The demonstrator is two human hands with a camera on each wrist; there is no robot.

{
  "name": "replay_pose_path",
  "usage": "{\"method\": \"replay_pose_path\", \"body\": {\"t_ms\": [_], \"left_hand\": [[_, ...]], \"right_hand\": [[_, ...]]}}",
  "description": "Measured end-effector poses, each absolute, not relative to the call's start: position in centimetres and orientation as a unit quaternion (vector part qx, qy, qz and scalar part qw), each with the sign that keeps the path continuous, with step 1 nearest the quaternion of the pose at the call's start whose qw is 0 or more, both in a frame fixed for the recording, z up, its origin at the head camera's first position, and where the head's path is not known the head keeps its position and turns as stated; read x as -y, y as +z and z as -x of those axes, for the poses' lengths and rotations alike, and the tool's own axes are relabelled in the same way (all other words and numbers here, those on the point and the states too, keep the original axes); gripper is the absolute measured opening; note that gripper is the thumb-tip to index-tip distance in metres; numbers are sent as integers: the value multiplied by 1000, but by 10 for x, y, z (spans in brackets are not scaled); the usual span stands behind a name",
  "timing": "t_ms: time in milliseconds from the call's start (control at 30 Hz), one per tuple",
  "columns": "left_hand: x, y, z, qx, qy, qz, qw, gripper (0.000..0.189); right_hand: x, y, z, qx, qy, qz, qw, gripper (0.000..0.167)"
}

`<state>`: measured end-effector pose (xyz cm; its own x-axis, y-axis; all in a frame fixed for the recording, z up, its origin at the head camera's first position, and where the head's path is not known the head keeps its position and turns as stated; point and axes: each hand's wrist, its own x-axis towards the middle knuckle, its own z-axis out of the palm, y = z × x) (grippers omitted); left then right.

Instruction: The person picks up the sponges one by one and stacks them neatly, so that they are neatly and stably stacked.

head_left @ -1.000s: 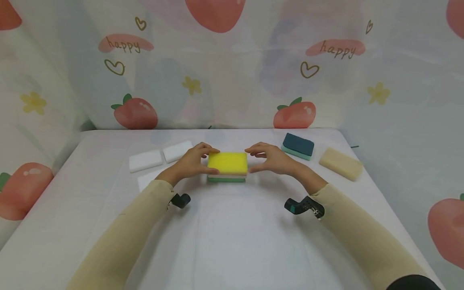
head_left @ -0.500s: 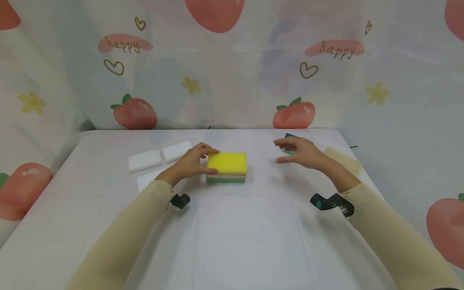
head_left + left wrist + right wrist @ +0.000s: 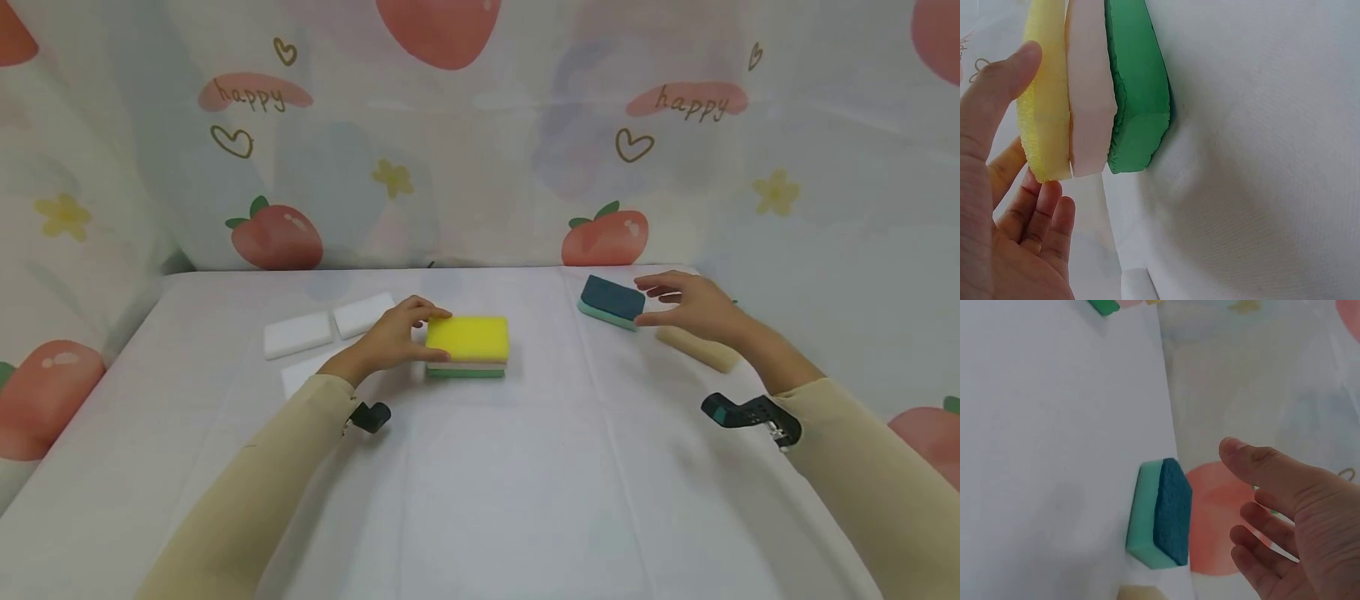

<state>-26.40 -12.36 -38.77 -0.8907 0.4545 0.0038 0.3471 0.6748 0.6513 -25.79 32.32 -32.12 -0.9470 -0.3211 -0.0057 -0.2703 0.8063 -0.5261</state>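
A yellow sponge [image 3: 468, 338] tops a stack at mid-table, over a pale pink layer [image 3: 1091, 94] and a green one [image 3: 1140, 94]. My left hand [image 3: 388, 343] holds the yellow sponge by its left end, thumb at the front and fingers toward the back. In the air at the right, my right hand [image 3: 693, 308] has its thumb and fingers apart with nothing between them. Near its fingertips lies a teal sponge with a dark scouring top [image 3: 611, 298], which appears apart from the hand in the right wrist view. Beneath the hand, a beige sponge [image 3: 697, 348] is partly covered.
Several white blocks [image 3: 298, 335] lie on the left of the white-covered table [image 3: 510, 500], one partly hidden by my left forearm. A printed cloth backdrop [image 3: 480, 183] rises at the table's back edge and sides.
My right hand has moved right, away from the stack, passing over the teal sponge to above the beige one. The left hand has stayed at the stack.
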Motion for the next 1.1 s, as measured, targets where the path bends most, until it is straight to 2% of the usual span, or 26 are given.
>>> {"method": "replay_pose_path", "body": {"t_ms": [800, 1100], "left_hand": [[125, -390, 263, -915, 335, -212, 74, 67], [125, -389, 263, -915, 333, -217, 72, 67]], "right_hand": [[-417, -350, 253, -972, -210, 26, 99, 87], [-439, -369, 248, -971, -213, 13, 110, 92]]}}
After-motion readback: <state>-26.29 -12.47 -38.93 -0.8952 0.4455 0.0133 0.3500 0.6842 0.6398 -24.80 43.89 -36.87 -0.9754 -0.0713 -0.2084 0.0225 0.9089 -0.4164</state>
